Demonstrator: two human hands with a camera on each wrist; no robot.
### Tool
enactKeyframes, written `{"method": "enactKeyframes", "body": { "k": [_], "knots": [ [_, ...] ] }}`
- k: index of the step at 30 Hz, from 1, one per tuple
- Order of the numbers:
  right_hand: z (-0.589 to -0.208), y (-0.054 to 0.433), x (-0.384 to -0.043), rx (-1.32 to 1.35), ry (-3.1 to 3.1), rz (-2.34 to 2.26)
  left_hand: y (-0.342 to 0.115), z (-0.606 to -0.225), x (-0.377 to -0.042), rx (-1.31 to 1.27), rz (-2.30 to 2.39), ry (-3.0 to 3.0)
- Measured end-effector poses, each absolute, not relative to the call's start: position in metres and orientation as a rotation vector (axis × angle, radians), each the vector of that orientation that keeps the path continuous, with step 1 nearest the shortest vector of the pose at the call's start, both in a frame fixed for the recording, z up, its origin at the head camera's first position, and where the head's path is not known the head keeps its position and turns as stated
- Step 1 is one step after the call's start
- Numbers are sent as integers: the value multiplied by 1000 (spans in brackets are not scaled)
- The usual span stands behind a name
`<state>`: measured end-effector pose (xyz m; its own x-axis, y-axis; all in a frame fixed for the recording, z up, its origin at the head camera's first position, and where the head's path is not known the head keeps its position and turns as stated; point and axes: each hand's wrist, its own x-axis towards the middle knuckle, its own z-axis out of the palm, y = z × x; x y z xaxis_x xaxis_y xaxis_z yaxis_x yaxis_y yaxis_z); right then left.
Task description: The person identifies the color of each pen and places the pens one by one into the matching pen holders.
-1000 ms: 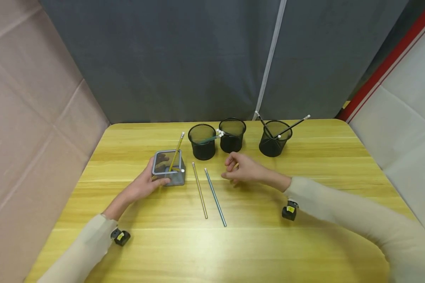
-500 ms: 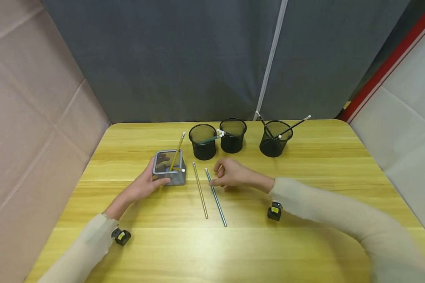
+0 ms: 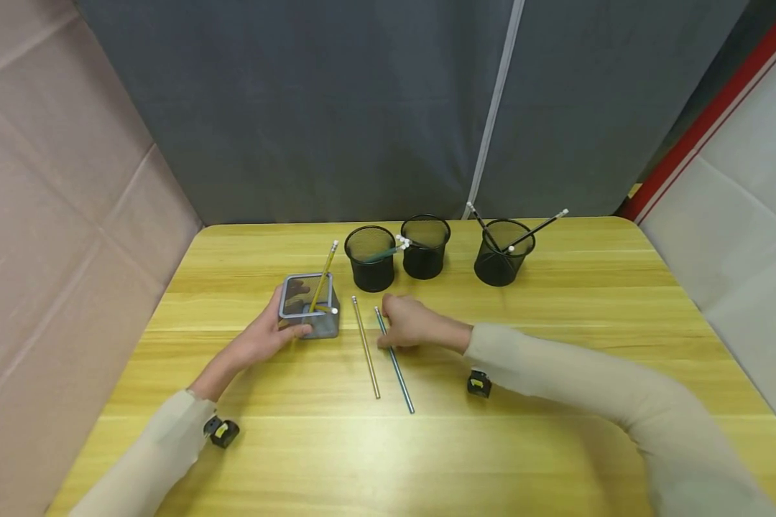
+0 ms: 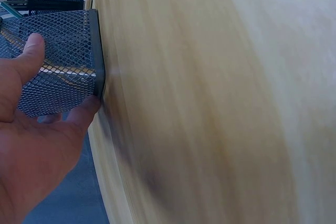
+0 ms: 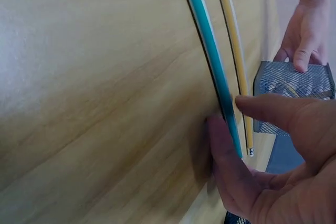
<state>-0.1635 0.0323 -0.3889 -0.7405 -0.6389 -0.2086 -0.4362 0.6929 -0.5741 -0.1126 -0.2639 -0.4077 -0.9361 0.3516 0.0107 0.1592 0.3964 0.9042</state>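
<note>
My left hand (image 3: 259,341) holds a square grey mesh pencil holder (image 3: 322,327) on the table, its thumb lying against the mesh in the left wrist view. Inside the holder are yellow pencils (image 3: 323,276) with white erasers. My right hand (image 3: 414,323) is over the upper part of a teal pencil (image 3: 397,373) lying on the table. In the right wrist view, its thumb and forefinger stand on either side of that pencil, the thumb slightly apart from it. A gold-yellow pencil (image 3: 366,352) lies between the teal one and the holder.
Three round black mesh cups stand at the back: a left cup (image 3: 371,276) with green pencils, a middle cup (image 3: 423,264) and a right cup (image 3: 494,269) with black pencils. A dark grey curtain (image 3: 330,108) hangs behind the wooden table (image 3: 336,459).
My right hand has moved left, from right of the teal pencil to over its upper end. The left hand and holder have stayed still.
</note>
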Motion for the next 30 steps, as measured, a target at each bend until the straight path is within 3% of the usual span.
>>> {"method": "enactKeyframes", "body": {
  "k": [4,30],
  "knots": [
    [-389,29,-162,-906,2561,-659,-263,-407,-113,446,1555,2471],
    [-390,34,-160,-729,2343,-872,-264,-407,-112,448,1544,2476]
  ]
}}
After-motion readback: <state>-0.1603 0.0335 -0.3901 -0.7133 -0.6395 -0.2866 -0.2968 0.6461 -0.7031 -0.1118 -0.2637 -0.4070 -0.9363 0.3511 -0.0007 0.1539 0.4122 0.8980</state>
